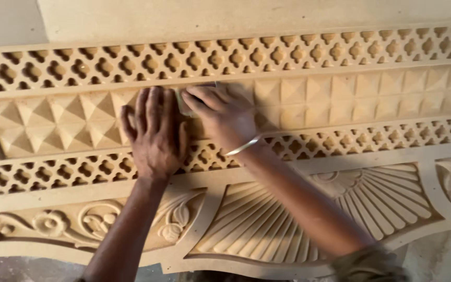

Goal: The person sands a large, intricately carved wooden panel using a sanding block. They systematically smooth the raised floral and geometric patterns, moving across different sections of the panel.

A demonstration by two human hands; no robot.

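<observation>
Both hands (155, 130) (223, 115) press sandpaper (184, 104) on carved panel (340, 99).

2 bare forearms, thin silvery bangle (244, 146) at the right wrist, rolled olive sleeve (369, 263)

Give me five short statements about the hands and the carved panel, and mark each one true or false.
1. Both hands rest on the band of raised pyramid squares. True.
2. The left hand is clenched into a fist. False: it lies flat with the fingers spread.
3. The right hand presses a small pale piece, seemingly sandpaper, against the carved panel. True.
4. The right wrist is bare. False: it wears a thin bangle.
5. The fan-shaped carving lies above the lattice rows. False: it sits below them, nearer the camera.
</observation>
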